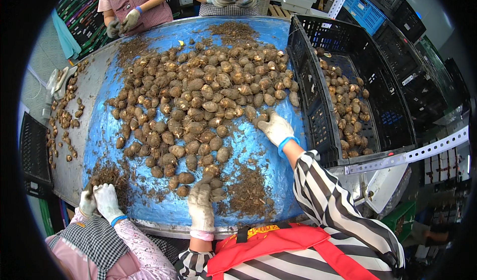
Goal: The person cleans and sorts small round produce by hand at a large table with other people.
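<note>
A broad heap of small brown taro corms (195,84) covers the middle of a blue plastic sheet (249,146). My left hand (203,201), in a soiled white glove, grips a taro corm (211,170) at the heap's near edge. Its fingers wrap the corm's near side and partly hide it. My right hand (276,129), gloved with a blue band at the wrist, reaches to the heap's right edge. Its darkened fingertips are beside a taro corm (250,112); whether they hold anything is unclear.
At right stands a black plastic crate (316,105) with taro corms (350,108) inside. Root debris (249,190) lies between my hands. A co-worker's gloved hands (102,200) work at lower left; two people stand across the table. Smaller corms (67,119) lie on the metal tabletop (87,93).
</note>
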Available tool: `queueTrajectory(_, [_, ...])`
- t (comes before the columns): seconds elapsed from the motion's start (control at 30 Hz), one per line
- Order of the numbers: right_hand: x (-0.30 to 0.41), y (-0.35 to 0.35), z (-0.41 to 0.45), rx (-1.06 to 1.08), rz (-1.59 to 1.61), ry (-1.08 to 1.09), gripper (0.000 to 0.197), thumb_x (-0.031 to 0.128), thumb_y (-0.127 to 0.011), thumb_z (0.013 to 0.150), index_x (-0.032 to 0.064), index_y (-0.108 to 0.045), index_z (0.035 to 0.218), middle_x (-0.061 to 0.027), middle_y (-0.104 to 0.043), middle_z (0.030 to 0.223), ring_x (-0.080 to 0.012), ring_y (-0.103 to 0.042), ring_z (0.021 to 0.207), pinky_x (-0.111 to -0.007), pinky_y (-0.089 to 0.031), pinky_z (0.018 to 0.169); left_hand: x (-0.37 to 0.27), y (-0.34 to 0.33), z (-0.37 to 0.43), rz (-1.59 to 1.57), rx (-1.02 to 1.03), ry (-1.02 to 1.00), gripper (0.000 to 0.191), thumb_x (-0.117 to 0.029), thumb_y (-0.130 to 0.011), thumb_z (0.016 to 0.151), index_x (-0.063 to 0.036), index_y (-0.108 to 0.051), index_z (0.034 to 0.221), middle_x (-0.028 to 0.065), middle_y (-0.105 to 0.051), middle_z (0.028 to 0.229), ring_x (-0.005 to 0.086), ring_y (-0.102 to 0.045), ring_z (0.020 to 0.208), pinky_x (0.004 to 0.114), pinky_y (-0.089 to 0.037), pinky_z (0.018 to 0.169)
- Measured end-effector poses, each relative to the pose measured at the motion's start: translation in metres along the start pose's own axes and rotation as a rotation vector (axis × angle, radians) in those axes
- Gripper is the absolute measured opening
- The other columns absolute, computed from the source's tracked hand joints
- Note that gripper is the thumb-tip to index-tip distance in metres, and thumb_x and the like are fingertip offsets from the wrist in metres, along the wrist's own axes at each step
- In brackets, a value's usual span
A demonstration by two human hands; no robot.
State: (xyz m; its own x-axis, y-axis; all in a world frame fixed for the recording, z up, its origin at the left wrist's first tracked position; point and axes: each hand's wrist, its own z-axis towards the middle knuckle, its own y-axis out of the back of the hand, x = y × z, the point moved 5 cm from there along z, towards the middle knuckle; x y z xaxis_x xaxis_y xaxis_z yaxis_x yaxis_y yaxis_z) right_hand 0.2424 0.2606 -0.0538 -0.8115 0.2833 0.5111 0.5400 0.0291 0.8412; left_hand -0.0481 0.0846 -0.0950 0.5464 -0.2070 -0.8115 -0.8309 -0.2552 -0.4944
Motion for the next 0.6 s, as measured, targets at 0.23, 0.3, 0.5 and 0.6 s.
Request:
queueTrajectory(0.23, [0.016, -0.02, -0.02, 0.275, 0.329, 0.137, 0.062, 0.023, -0.07, 0.083, 0.0048, -0.054, 0.14, -0.0205, -0.07, 0.111, -0.0259, -0.068, 0.104, -0.034, -0.052, 0.09, -0.003, -0.02, -0.008, 0.191, 0.037, 0.079, 0.037, -0.019, -0.056, 0.101, 0.0063, -0.056, 0.129, 0.0176, -0.069, 0.109, 0.0202, -0.07, 0.084, 0.032, -0.059, 0.072])
queueTrajectory(0.3, [0.045, -0.005, -0.059, 0.334, 0.404, 0.194, 0.066, 0.011, -0.071, 0.082, 0.0031, -0.05, 0.144, -0.0157, -0.068, 0.111, -0.0181, -0.065, 0.102, -0.029, -0.051, 0.09, -0.003, -0.029, -0.005, 0.309, 0.155, 0.108, 0.039, -0.02, -0.054, 0.102, 0.007, -0.055, 0.131, 0.0183, -0.069, 0.11, 0.0216, -0.07, 0.087, 0.033, -0.06, 0.074])
queueTrajectory(0.5, [0.063, -0.006, -0.125, 0.461, 0.37, 0.522, 0.065, 0.012, -0.076, 0.075, 0.007, -0.059, 0.137, -0.0174, -0.066, 0.121, -0.0288, -0.064, 0.112, -0.036, -0.049, 0.1, -0.003, -0.07, -0.002, 0.136, 0.223, 0.179, 0.044, -0.014, -0.06, 0.1, 0.0042, -0.05, 0.139, 0.0156, -0.061, 0.13, 0.021, -0.066, 0.107, 0.033, -0.059, 0.087])
queueTrajectory(0.6, [0.068, -0.004, -0.144, 0.395, 0.171, 0.592, 0.06, 0.015, -0.076, 0.077, 0.0085, -0.061, 0.135, -0.0166, -0.066, 0.113, -0.0309, -0.065, 0.106, -0.037, -0.05, 0.096, -0.001, -0.067, -0.009, 0.0, 0.234, 0.231, 0.05, -0.012, -0.063, 0.098, 0.0047, -0.047, 0.142, 0.0153, -0.058, 0.134, 0.0218, -0.064, 0.112, 0.034, -0.059, 0.089])
